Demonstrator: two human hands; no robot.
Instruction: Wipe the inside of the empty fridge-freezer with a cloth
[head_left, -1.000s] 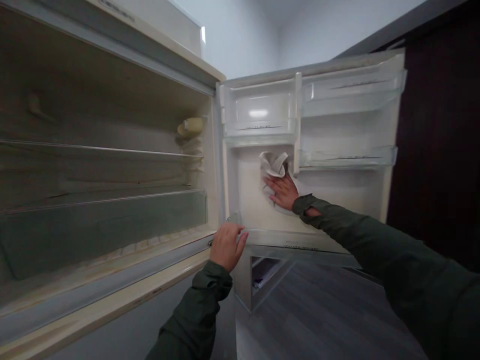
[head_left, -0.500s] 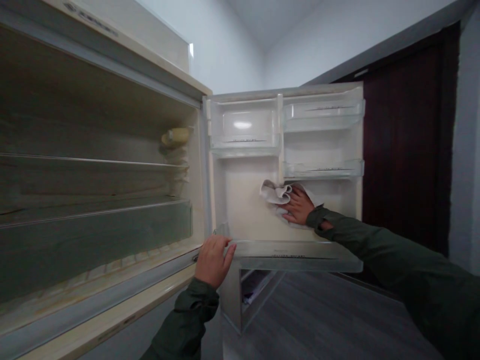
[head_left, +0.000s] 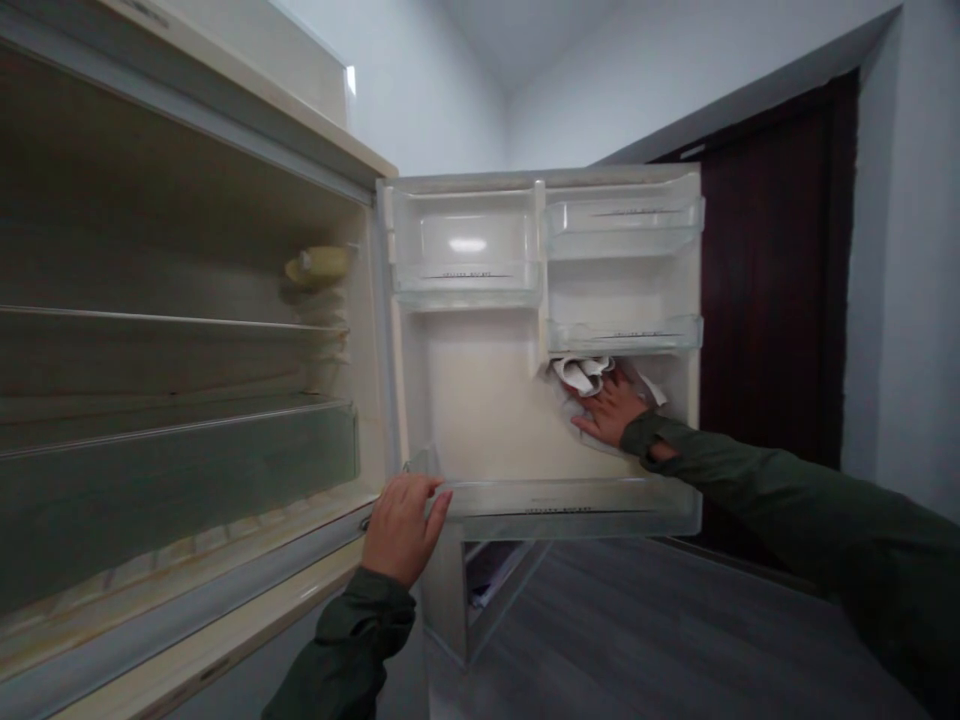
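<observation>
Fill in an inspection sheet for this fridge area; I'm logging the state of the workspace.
Surface: inner door panel, pale, bare where visible.
Job's things: crumpled cloth pressed to the panel just below the small door shelf.
Clutter: yellowish lamp cover inside the fridge; glass shelves bare.
Hands: right hand flat on the cloth; left hand grips the corner of the bottom door bin.
Cables: nothing seen.
Surroundings: dark wooden door, white walls, grey floor.
</observation>
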